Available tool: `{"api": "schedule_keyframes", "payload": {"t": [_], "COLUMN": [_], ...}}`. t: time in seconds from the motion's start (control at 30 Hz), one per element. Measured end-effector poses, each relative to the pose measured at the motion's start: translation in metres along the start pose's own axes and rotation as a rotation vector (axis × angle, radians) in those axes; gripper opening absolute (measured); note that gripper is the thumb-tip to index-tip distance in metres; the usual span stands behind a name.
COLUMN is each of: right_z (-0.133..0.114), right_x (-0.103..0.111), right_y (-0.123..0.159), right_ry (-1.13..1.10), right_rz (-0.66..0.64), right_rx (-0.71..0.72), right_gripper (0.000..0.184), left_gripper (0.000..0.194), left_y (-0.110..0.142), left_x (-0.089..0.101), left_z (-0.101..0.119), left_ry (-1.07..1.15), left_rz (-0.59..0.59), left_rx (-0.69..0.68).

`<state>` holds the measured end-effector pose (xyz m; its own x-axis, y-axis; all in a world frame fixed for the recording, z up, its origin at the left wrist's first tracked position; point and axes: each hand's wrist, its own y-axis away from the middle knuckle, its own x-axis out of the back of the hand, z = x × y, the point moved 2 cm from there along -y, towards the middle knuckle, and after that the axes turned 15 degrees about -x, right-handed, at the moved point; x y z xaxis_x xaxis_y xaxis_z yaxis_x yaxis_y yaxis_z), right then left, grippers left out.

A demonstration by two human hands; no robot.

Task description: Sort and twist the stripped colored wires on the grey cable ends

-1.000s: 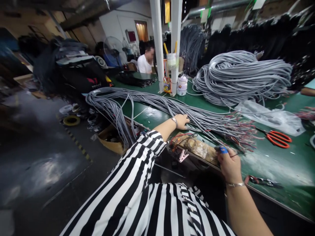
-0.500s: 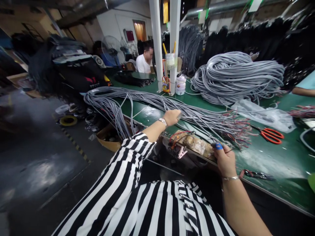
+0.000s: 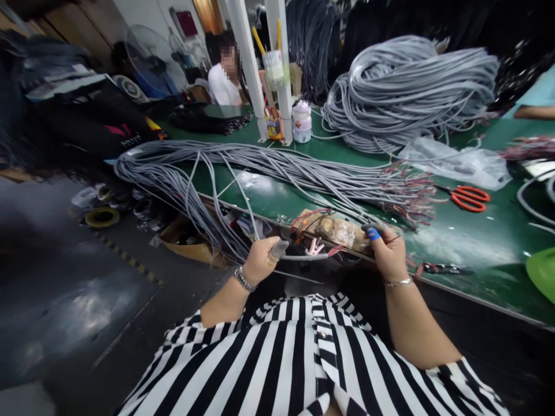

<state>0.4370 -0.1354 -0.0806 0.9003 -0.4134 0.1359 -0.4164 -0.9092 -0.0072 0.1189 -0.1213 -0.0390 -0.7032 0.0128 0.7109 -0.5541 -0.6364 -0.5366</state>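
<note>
My left hand (image 3: 261, 260) is closed round a grey cable (image 3: 306, 257) just in front of the table edge. The cable's end points right, with thin red wires (image 3: 336, 251) fanning out of it. My right hand (image 3: 390, 254), blue tape on its thumb, is pinched closed at the right end of a lumpy brown block (image 3: 336, 230). A dark, thin piece shows at its fingers; what it is I cannot make out. A pink clip (image 3: 314, 247) sits at the block's front. Behind both hands lies a long bundle of grey cables (image 3: 277, 164) with stripped ends.
Orange-handled scissors (image 3: 470, 198) and pliers (image 3: 446, 268) lie on the green table (image 3: 468, 237). A large grey cable coil (image 3: 416, 92), a plastic bag (image 3: 455, 162) and a white bottle (image 3: 302, 122) stand farther back. A cardboard box (image 3: 191, 248) is below. A person (image 3: 223, 81) sits beyond the posts.
My left hand has come back from the cable bundle towards me and left, now with one cable's end drawn out in front of the table. My right hand stays at the block. The view has tilted down.
</note>
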Motion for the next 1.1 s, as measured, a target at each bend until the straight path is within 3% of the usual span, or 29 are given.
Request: {"api": "schedule_keyframes", "payload": {"t": [0.1,0.3,0.4,0.53,0.63,0.7,0.77,0.9,1.0,1.1], "right_z": [-0.005,-0.023,-0.024,-0.018,-0.013,-0.013,-0.014,-0.016,-0.018,-0.022], "right_x": [-0.007,-0.035,-0.047,-0.055,-0.056,-0.055,-0.053,-0.047,-0.04,-0.033], "right_y": [0.019,0.071,0.083,0.088,0.09,0.091,0.092,0.089,0.089,0.088], "right_ry": [0.036,0.327,0.462,0.547,0.617,0.605,0.553,0.487,0.498,0.532], "right_rz": [-0.078,-0.469,-0.547,-0.462,-0.333,-0.272,-0.244,-0.277,-0.339,-0.287], "right_rx": [0.026,0.242,0.339,0.449,0.478,0.459,0.426,0.319,0.266,0.3], "right_gripper": [0.036,0.046,0.028,0.013,0.009,0.009,0.009,0.011,0.012,0.017], "left_gripper": [0.052,0.051,0.052,0.053,0.037,0.026,0.019,0.018,0.019,0.016], "left_y": [0.036,0.071,0.074,0.067,0.056,0.049,0.043,0.039,0.041,0.044], "left_x": [-0.01,-0.013,-0.011,-0.013,-0.022,-0.029,-0.035,-0.04,-0.042,-0.043], "left_z": [0.006,-0.009,-0.016,-0.014,0.001,0.012,0.019,0.022,0.022,0.022], "left_ry": [-0.03,-0.104,-0.123,-0.031,0.1,0.073,-0.008,-0.084,-0.078,-0.057], "left_rz": [0.016,-0.033,-0.037,-0.134,-0.332,-0.395,-0.347,-0.13,-0.124,-0.158], "left_rx": [0.072,0.096,0.107,0.091,-0.04,-0.097,-0.101,-0.121,-0.228,-0.298]}}
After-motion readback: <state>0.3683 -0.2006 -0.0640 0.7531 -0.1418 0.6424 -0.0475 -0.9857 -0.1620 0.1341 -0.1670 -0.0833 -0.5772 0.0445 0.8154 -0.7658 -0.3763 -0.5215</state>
